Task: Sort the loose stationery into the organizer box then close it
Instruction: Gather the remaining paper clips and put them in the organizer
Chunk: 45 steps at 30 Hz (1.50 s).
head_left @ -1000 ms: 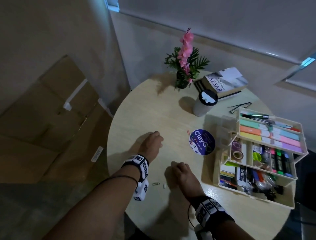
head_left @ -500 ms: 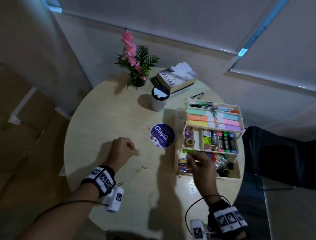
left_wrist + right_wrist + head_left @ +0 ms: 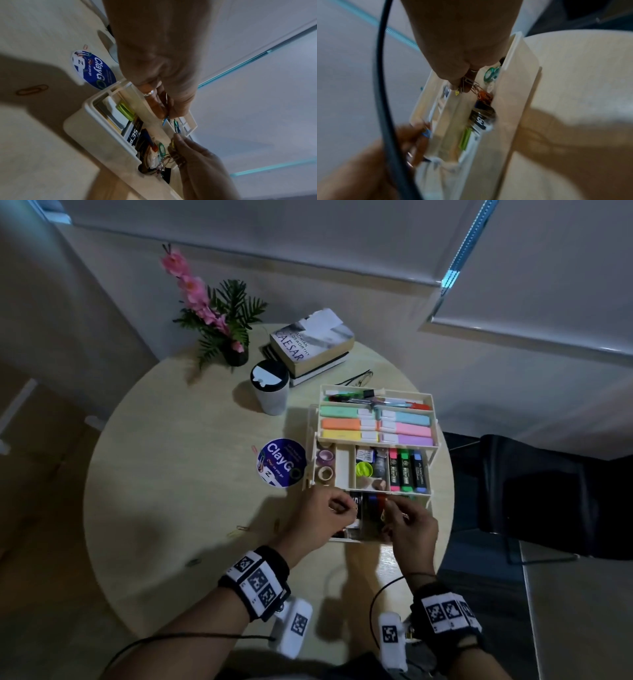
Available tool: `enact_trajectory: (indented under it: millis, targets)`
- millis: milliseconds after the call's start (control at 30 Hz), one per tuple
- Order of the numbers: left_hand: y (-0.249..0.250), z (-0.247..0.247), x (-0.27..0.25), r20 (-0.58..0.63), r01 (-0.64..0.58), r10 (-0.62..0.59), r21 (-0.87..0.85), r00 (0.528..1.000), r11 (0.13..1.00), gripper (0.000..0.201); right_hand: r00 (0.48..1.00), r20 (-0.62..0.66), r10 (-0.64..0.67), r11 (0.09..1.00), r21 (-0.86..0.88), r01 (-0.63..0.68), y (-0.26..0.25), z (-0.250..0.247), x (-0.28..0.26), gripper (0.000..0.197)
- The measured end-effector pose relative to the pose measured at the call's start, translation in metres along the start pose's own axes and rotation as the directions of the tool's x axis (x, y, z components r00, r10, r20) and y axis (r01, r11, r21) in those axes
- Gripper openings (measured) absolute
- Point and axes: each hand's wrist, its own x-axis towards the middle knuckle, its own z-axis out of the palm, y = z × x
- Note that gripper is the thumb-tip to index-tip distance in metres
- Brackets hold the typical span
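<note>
Head view: both hands, left (image 3: 317, 520) & right (image 3: 409, 525), pinch paper clips (image 3: 475, 86) over organizer box (image 3: 376, 436), hiding its front tray.

My head camera looks down and forward from above the round table (image 3: 178, 440), taking in the whole top, the wall and blinds behind. My left wrist camera sits close behind the left hand (image 3: 154, 56), facing along the fingers into the box (image 3: 96, 129). My right wrist camera sits equally close behind the right hand (image 3: 462, 44), facing the same box (image 3: 518, 94) from its other end. All three share the box's front tray; each wrist view also catches the other hand.
</note>
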Motion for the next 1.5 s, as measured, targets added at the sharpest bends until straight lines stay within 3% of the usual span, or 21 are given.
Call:
enact_trajectory:
  millis: [133, 333, 567, 667, 767, 933, 1000, 1100, 1200, 1300, 1400, 1500]
  targets:
    - [-0.006, -0.001, 0.005, -0.074, 0.034, -0.035, -0.011, 0.997, 0.999, 0.005, 0.993, -0.081, 0.091, 0.987, 0.136, -0.079, -0.002, -0.009, 0.013, 0.014]
    - [-0.008, 0.024, 0.009, 0.017, 0.014, -0.015, 0.065, 1.000, 0.998, 0.005, 0.998, -0.036, 0.057, 0.988, 0.149, -0.051, -0.007, -0.004, 0.010, 0.016]
    - [-0.007, 0.019, 0.010, -0.049, -0.015, 0.016, 0.022, 0.999, 1.000, 0.004, 0.985, -0.104, 0.138, 0.933, 0.346, -0.094, -0.018, -0.019, 0.010, 0.011]
    - [0.007, 0.010, 0.014, -0.118, -0.121, 0.126, 0.052, 0.985, 0.991, 0.006, 0.992, -0.080, 0.095, 0.918, 0.393, -0.057, -0.046, -0.016, 0.014, 0.013]
    - [0.018, 0.004, 0.030, -0.183, -0.257, 0.287, 0.171, 0.940, 0.951, 0.009, 0.998, -0.051, 0.033, 0.901, 0.435, -0.008, -0.080, -0.002, 0.024, 0.012]
    - [0.017, -0.007, 0.040, -0.082, -0.298, 0.368, 0.436, 0.926, 0.849, 0.023, 0.995, -0.056, -0.087, 0.863, 0.495, 0.103, -0.110, 0.045, 0.041, 0.014]
    - [0.015, -0.017, 0.030, -0.105, -0.311, 0.392, 0.437, 0.914, 0.844, 0.025, 0.992, -0.042, -0.121, 0.882, 0.454, 0.127, -0.107, 0.065, 0.044, 0.014]
    - [0.000, -0.048, 0.005, -0.249, -0.279, 0.401, 0.412, 0.881, 0.868, 0.025, 0.971, 0.021, -0.239, 0.942, 0.247, 0.227, -0.088, 0.083, 0.039, 0.009]
    - [-0.044, -0.097, -0.021, -0.295, -0.176, 0.323, 0.433, 0.899, 0.884, 0.029, 0.908, 0.195, -0.371, 0.922, -0.044, 0.385, -0.066, 0.084, 0.031, 0.011]
    - [-0.098, -0.153, -0.054, -0.208, 0.043, 0.069, 0.491, 0.976, 0.870, 0.034, 0.865, 0.293, -0.407, 0.853, -0.216, 0.474, -0.053, 0.084, 0.027, 0.024]
    - [-0.141, -0.191, -0.096, -0.049, 0.166, -0.172, 0.607, 0.984, 0.777, 0.049, 0.863, 0.300, -0.405, 0.823, -0.291, 0.488, -0.059, 0.088, 0.023, 0.027]
    - [-0.169, -0.205, -0.119, 0.023, 0.138, -0.200, 0.644, 0.980, 0.753, 0.063, 0.820, 0.231, -0.523, 0.779, -0.261, 0.571, -0.084, 0.090, 0.005, 0.027]
